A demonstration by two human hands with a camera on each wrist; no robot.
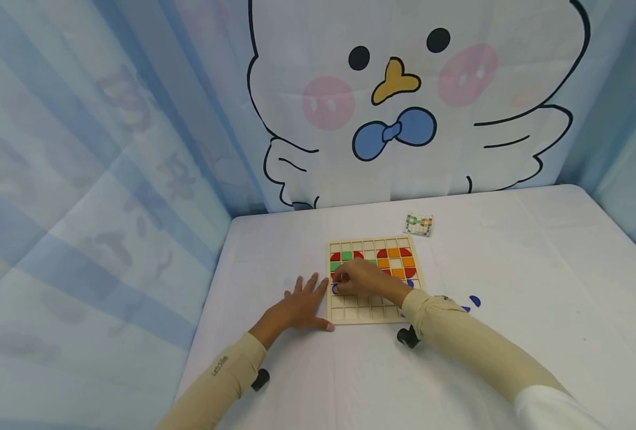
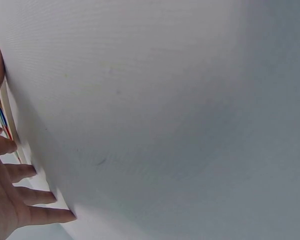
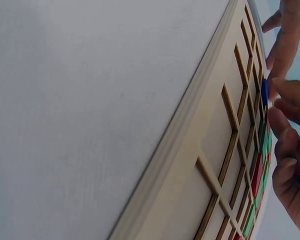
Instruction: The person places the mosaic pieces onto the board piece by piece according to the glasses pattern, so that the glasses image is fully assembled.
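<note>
A wooden grid board [image 1: 368, 313] lies on the white table, with red, green and orange tiles in its upper cells. My right hand [image 1: 363, 278] reaches over the board's left part, its fingers curled and thumb and fingertips at a small blue tile [image 3: 264, 92] in a left-hand cell. The fingers partly cover this tile in the head view. My left hand [image 1: 301, 306] lies with fingers spread beside the board's left edge, its thumb by the lower left corner. In the left wrist view, the left fingers [image 2: 40, 196] are straight. Another blue tile [image 1: 410, 283] is at the board's right side.
Loose blue tiles [image 1: 475, 301] lie on the table right of the board, near the right sleeve [image 1: 473, 334]. A small patterned card [image 1: 418, 224] lies behind the board. A curtain with a cartoon figure [image 1: 393, 131] hangs along the table's far edge.
</note>
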